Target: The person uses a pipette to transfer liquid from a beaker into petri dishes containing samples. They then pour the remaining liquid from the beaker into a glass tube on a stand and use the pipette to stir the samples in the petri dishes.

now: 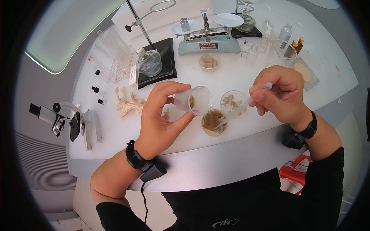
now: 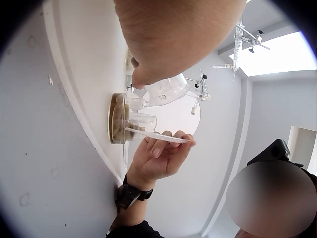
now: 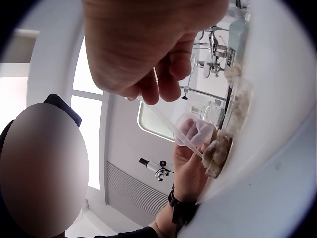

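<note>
The left hand (image 1: 158, 111) grips a small clear beaker (image 1: 198, 101), tilted with its mouth toward the right; some yellowish matter shows in it. Between thumb and fingers, the right hand (image 1: 281, 94) pinches a plastic dropper (image 1: 241, 109) by its bulb end. The dropper slants down to the left, its tip at the brown contents of a round dish (image 1: 214, 123). Behind that dish stands another dish (image 1: 233, 101) holding pale pieces. In the right wrist view the dropper (image 3: 171, 126) passes in front of the beaker and its tip meets the lumps in the dish (image 3: 217, 154).
A balance (image 1: 208, 44) stands at the back, with a dish of pale chunks (image 1: 209, 62) before it. To the left are a flask (image 1: 149, 63) on a stand base, a root-like piece (image 1: 129, 103), test tubes and a microscope (image 1: 77, 123). Bottles (image 1: 285, 35) stand back right.
</note>
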Motion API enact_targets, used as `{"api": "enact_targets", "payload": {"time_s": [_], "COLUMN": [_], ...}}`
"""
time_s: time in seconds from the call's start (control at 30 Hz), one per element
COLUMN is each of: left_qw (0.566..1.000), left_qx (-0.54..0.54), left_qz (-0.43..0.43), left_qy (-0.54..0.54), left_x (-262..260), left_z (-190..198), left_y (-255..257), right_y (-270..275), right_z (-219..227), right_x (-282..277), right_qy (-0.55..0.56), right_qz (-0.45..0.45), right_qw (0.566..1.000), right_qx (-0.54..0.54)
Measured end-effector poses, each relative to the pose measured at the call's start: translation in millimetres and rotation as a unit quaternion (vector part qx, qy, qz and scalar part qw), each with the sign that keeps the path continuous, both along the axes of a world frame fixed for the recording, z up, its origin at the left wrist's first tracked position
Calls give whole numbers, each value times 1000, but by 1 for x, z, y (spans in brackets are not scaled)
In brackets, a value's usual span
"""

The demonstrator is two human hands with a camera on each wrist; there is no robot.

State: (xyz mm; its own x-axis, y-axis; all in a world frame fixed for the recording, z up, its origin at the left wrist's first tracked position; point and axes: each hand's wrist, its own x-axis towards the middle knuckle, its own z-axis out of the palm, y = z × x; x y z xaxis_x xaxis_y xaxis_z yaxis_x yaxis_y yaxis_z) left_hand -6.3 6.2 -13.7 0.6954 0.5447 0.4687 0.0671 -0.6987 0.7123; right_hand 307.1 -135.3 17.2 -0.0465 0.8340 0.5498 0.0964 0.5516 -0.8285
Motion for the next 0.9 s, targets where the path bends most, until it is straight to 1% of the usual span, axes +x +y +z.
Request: {"api": "enact_targets", "payload": {"time_s": [0.33, 0.43, 0.5, 0.63, 0.7, 0.8, 0.9], "left_qw": [1000, 1000, 1000, 1000, 1000, 1000, 1000], "left_qx": [3, 6, 11, 6, 7, 8, 9], "left_qz": [-1, 1, 1, -1, -1, -2, 0], "left_qy": [-2, -2, 0, -4, -3, -3, 0], "left_x": [0, 0, 0, 0, 0, 0, 0], "left_z": [0, 0, 1, 0, 0, 0, 0], "left_y": [0, 0, 0, 0, 1, 1, 0], "right_y": [-2, -1, -1, -2, -2, 0, 1], "right_z": [4, 2, 3, 5, 6, -1, 0], "right_x": [1, 3, 4, -1, 0, 2, 5], "right_qy": [8, 9, -16, -21, 0, 26, -6], "right_qz": [0, -1, 12, -2, -6, 0, 12], "right_qw": [999, 1000, 1000, 1000, 1000, 999, 1000], "right_qx": [-33, -25, 2, 8, -19, -30, -28]}}
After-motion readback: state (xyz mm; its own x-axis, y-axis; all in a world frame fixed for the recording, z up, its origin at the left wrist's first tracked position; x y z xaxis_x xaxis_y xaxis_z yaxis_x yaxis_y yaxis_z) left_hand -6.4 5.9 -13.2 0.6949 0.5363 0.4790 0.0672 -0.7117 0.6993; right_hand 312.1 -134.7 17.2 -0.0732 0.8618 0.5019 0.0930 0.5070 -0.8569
